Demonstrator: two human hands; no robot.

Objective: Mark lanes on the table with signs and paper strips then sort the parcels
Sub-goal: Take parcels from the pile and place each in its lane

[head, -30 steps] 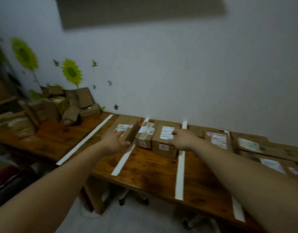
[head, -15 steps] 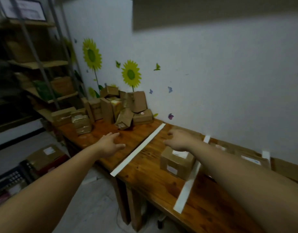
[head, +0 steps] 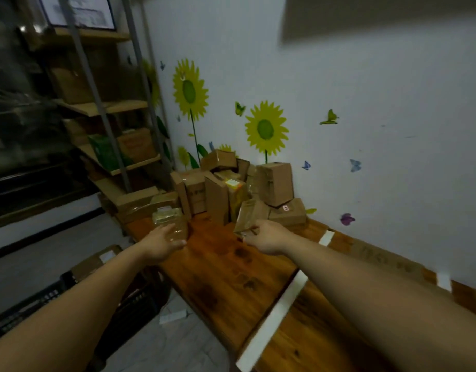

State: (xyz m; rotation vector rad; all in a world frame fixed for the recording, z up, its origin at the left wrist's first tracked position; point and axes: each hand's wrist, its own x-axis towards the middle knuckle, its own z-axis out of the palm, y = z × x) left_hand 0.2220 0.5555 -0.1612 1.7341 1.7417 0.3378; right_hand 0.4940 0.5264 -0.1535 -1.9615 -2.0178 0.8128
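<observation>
The person's two arms reach out to the far left end of the wooden counter [head: 223, 267]. A big pile of parcels [head: 226, 183] sits there in the corner, right against the wall [head: 379, 89].

The left hand [head: 161, 244] is on a small shiny parcel [head: 169, 220] wrapped in clear tape, at the left edge of the counter just in front of the pile. Its fingers [head: 175, 232] and thumb are closed on the near side of this parcel.

The right hand [head: 266, 237] holds a flat parcel [head: 249, 214] made of brown card. The fingers pinch its bottom edge, and the parcel stands tilted, leaning toward the pile.

A long white paper strip [head: 274, 318] lies across the counter, nearer the person, under the right arm. A short piece of white strip [head: 326, 237] shows farther back by the wall.

Yellow sunflower stickers [head: 266, 128] are on the wall above the pile. A shelf [head: 110, 108] with more boxes stands on the left, and a black crate [head: 30, 304] sits on the floor.
</observation>
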